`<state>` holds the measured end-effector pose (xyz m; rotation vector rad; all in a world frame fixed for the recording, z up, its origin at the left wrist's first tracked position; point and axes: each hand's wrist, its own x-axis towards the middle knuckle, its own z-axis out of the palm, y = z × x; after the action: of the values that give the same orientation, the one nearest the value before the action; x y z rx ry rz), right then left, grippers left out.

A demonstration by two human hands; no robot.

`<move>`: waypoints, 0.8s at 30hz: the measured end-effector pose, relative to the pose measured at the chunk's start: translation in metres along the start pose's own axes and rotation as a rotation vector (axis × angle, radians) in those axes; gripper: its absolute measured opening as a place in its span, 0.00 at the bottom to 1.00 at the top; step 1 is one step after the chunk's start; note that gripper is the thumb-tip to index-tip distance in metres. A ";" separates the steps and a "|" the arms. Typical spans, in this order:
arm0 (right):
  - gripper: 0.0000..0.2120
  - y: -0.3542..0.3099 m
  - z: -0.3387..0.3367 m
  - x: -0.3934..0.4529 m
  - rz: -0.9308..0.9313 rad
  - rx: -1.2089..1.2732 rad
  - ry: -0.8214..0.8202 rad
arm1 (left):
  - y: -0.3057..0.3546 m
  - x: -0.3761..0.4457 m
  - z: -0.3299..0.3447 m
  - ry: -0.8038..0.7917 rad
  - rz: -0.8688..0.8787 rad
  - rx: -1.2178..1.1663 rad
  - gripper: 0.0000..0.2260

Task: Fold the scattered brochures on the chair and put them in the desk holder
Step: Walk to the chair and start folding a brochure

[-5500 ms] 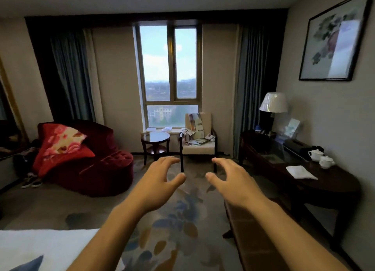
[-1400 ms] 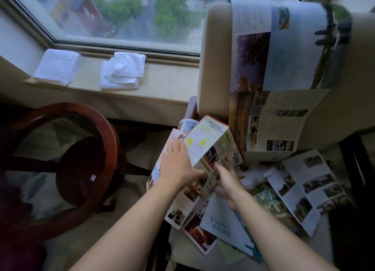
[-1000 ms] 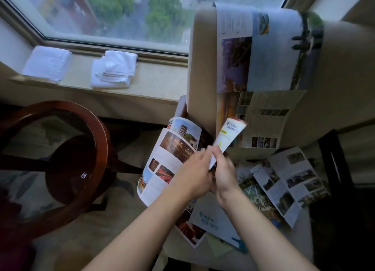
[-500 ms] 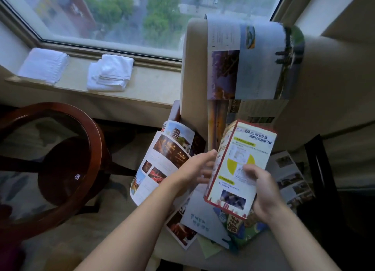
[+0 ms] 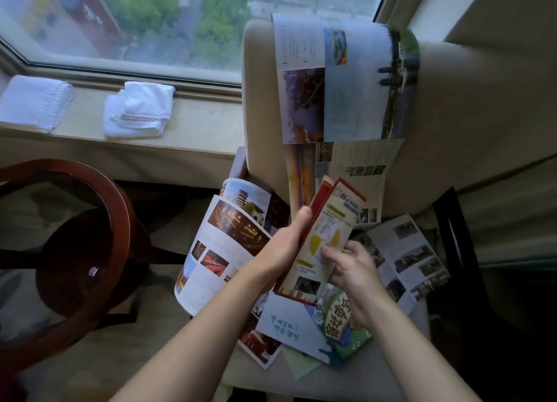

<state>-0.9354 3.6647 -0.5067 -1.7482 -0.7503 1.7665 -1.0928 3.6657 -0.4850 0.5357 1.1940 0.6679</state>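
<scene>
Brochures strewn over a chair by the window, one held up between both hands.

The chair stands before the window, with a round side table to its left. One leaflet hangs over the chair back; others lie overlapping on the seat, and one sheet droops off the seat's left edge. Above the seat, the left hand and right hand hold a brochure between them. Two towels sit on the sill, left of the chair.
</scene>
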 end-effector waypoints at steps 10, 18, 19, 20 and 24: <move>0.08 0.052 -0.036 0.019 0.018 -0.240 0.185 | -0.053 0.037 -0.007 0.256 -0.041 0.587 0.06; 0.10 0.159 -0.049 0.071 0.145 -0.706 0.195 | -0.177 0.081 0.002 0.316 -0.087 0.875 0.21; 0.10 0.169 -0.049 0.075 0.158 -0.735 0.178 | -0.191 0.083 0.004 0.297 -0.098 0.906 0.22; 0.09 0.176 -0.049 0.078 0.170 -0.750 0.165 | -0.203 0.083 0.006 0.282 -0.115 0.924 0.23; 0.08 0.193 -0.051 0.080 0.212 -0.703 0.127 | -0.230 0.076 0.013 0.246 -0.169 0.920 0.26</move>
<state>-0.8840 3.5875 -0.7002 -2.4412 -1.2765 1.6017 -1.0212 3.5600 -0.6910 1.1186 1.7458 -0.0066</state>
